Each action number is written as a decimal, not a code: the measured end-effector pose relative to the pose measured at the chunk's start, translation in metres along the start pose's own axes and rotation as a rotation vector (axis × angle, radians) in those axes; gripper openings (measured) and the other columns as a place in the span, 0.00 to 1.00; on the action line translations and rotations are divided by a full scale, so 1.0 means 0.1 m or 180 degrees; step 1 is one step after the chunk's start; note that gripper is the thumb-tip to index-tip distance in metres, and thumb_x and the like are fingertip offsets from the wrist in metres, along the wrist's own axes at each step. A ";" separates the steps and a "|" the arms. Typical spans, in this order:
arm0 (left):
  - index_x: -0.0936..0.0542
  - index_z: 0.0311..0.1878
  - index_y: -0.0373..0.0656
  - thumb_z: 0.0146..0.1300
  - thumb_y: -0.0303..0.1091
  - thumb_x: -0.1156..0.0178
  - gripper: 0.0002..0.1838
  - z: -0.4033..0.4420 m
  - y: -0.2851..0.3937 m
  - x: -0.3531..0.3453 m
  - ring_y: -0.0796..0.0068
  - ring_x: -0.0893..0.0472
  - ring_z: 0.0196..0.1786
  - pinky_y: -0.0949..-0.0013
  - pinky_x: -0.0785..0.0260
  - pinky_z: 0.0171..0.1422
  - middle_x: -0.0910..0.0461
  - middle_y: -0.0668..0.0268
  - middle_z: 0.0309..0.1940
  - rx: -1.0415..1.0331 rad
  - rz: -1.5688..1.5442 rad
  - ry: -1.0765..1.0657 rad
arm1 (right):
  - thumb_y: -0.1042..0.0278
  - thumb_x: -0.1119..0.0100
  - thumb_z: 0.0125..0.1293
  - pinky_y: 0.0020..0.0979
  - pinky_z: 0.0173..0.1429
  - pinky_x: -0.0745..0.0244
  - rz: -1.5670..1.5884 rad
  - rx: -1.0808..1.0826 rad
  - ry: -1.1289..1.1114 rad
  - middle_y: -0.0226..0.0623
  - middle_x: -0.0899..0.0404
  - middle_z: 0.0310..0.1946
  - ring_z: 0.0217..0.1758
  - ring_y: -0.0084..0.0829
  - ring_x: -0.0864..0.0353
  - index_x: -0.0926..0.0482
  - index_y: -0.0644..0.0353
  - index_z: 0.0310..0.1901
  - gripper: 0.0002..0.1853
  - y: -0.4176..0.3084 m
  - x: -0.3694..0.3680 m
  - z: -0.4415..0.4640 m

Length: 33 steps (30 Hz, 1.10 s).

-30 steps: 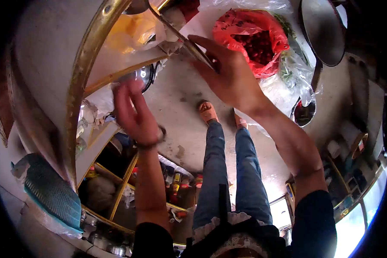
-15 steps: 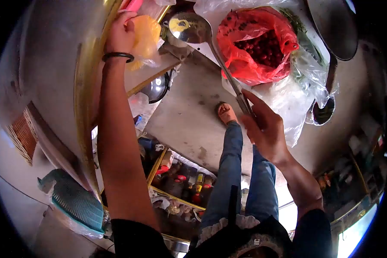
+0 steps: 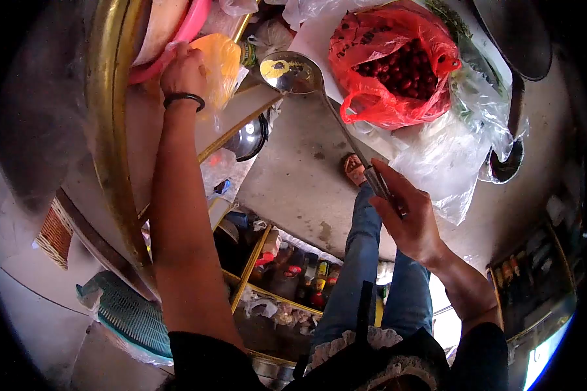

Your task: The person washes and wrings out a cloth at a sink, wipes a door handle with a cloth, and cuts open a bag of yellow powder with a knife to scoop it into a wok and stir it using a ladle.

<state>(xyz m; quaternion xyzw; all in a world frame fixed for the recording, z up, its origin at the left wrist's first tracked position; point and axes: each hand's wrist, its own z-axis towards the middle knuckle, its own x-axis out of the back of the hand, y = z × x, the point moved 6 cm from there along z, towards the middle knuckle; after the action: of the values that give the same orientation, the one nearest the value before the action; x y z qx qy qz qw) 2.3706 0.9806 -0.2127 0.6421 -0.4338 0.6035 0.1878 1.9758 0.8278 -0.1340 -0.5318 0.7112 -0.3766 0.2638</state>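
Observation:
My right hand is closed around the handle end of a long metal ladle. The ladle's round bowl points away from me, left of a red plastic bag filled with small dark red fruits. At the upper left, my left hand has its fingers curled by the rim of a pink basin. A yellow-orange item in clear plastic lies right beside that hand. What those fingers hold, if anything, is hidden. A dark band circles my left wrist.
Clear plastic bags with greens lie right of the red bag. A dark pan is at the upper right. Shelves below hold several bottles and jars. A teal basket stands at lower left, near a brass-coloured curved edge.
The view has shifted, and more of the pink basin shows. My left hand sits slightly lower in the picture. The ladle's bowl has come down a little, with my right hand still holding it.

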 end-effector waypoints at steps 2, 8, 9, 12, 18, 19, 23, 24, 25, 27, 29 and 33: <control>0.21 0.41 0.50 0.53 0.33 0.41 0.10 -0.02 -0.01 0.04 0.58 0.21 0.45 0.56 0.27 0.43 0.24 0.61 0.43 -0.0173 0.0174 0.0498 | 0.81 0.46 0.62 0.19 0.31 0.40 -0.0064 -0.0078 -0.0040 0.30 0.28 0.34 0.28 0.14 0.38 0.37 0.63 0.65 0.28 0.02 0.01 -0.01; 0.18 0.31 0.47 0.52 0.34 0.39 0.05 -0.29 -0.25 -0.06 0.58 0.19 0.37 0.61 0.26 0.39 0.19 0.60 0.32 0.1618 -0.0701 0.1086 | 0.79 0.43 0.61 0.27 0.46 0.28 -0.0079 -0.0303 -0.0083 0.54 0.26 0.54 0.42 0.23 0.24 0.35 0.61 0.63 0.27 -0.01 0.01 0.01; 0.18 0.32 0.46 0.52 0.33 0.39 0.05 -0.33 -0.28 -0.07 0.60 0.19 0.35 0.62 0.26 0.38 0.19 0.60 0.30 0.1787 -0.1006 0.1198 | 0.78 0.43 0.61 0.27 0.46 0.28 -0.0099 -0.0322 -0.0098 0.54 0.25 0.53 0.41 0.22 0.24 0.35 0.61 0.63 0.27 0.00 0.01 0.02; 0.17 0.34 0.42 0.51 0.31 0.38 0.07 -0.39 -0.44 -0.26 0.65 0.19 0.32 0.67 0.26 0.38 0.19 0.61 0.27 0.2288 -0.2081 0.1478 | 0.78 0.42 0.61 0.27 0.44 0.28 -0.0117 -0.0335 -0.0113 0.53 0.24 0.51 0.38 0.22 0.24 0.35 0.61 0.63 0.27 0.04 0.00 0.01; 0.19 0.35 0.35 0.52 0.26 0.40 0.07 -0.44 -0.69 -0.57 0.73 0.24 0.21 0.73 0.30 0.24 0.22 0.62 0.26 0.2936 -0.4340 0.1796 | 0.78 0.44 0.62 0.23 0.36 0.35 -0.0059 -0.0162 -0.0024 0.41 0.26 0.37 0.30 0.17 0.32 0.36 0.63 0.64 0.27 0.02 -0.01 0.02; 0.19 0.34 0.35 0.52 0.26 0.39 0.06 -0.45 -0.68 -0.57 0.74 0.25 0.19 0.74 0.32 0.22 0.22 0.63 0.26 0.3040 -0.4423 0.1874 | 0.80 0.45 0.62 0.21 0.32 0.40 -0.0007 -0.0142 -0.0005 0.32 0.30 0.31 0.27 0.15 0.37 0.36 0.63 0.64 0.27 0.02 -0.02 0.02; 0.20 0.32 0.35 0.51 0.24 0.38 0.05 -0.54 -0.59 -0.54 0.77 0.28 0.17 0.76 0.36 0.18 0.23 0.65 0.24 0.3557 -0.4641 0.2009 | 0.81 0.46 0.63 0.19 0.27 0.47 -0.0054 -0.0050 0.0026 0.23 0.36 0.23 0.24 0.12 0.43 0.37 0.63 0.65 0.27 0.00 0.01 0.01; 0.20 0.32 0.35 0.50 0.24 0.38 0.05 -0.57 -0.58 -0.53 0.78 0.29 0.17 0.76 0.36 0.18 0.23 0.65 0.24 0.3714 -0.4662 0.2004 | 0.80 0.45 0.62 0.21 0.30 0.42 -0.0073 -0.0082 0.0038 0.29 0.32 0.26 0.26 0.14 0.39 0.36 0.63 0.64 0.27 -0.01 0.02 0.01; 0.21 0.30 0.37 0.49 0.23 0.37 0.05 -0.56 -0.55 -0.50 0.78 0.29 0.18 0.76 0.37 0.19 0.25 0.67 0.23 0.3717 -0.4649 0.1847 | 0.78 0.43 0.62 0.22 0.32 0.37 -0.0093 -0.0114 0.0052 0.35 0.27 0.29 0.27 0.16 0.36 0.35 0.63 0.63 0.26 -0.02 0.04 0.01; 0.23 0.28 0.40 0.46 0.22 0.34 0.07 -0.56 -0.51 -0.44 0.79 0.31 0.20 0.76 0.41 0.21 0.27 0.69 0.22 0.3729 -0.4615 0.1527 | 0.77 0.42 0.62 0.23 0.35 0.32 -0.0150 -0.0201 0.0033 0.41 0.23 0.33 0.29 0.18 0.32 0.34 0.62 0.62 0.26 -0.03 0.07 0.00; 0.19 0.31 0.37 0.46 0.24 0.34 0.07 -0.53 -0.67 -0.60 0.77 0.25 0.27 0.75 0.33 0.29 0.22 0.67 0.26 0.3279 -0.4083 0.1708 | 0.77 0.42 0.62 0.24 0.36 0.32 -0.0224 -0.0301 -0.0038 0.42 0.22 0.34 0.29 0.18 0.31 0.34 0.62 0.62 0.26 -0.03 0.09 0.01; 0.16 0.32 0.36 0.46 0.25 0.33 0.08 -0.48 -0.81 -0.81 0.75 0.21 0.35 0.73 0.28 0.40 0.18 0.66 0.31 0.2784 -0.4178 0.1957 | 0.81 0.46 0.62 0.19 0.25 0.47 0.0000 -0.0004 0.0161 0.22 0.38 0.20 0.21 0.12 0.42 0.36 0.62 0.65 0.27 0.00 0.08 0.02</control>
<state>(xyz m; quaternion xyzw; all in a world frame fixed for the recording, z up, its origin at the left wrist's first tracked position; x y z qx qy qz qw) 2.4135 1.0884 -0.2558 0.5859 0.3699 0.6334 0.3444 1.9751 0.8200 -0.1345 -0.5222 0.7179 -0.3895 0.2454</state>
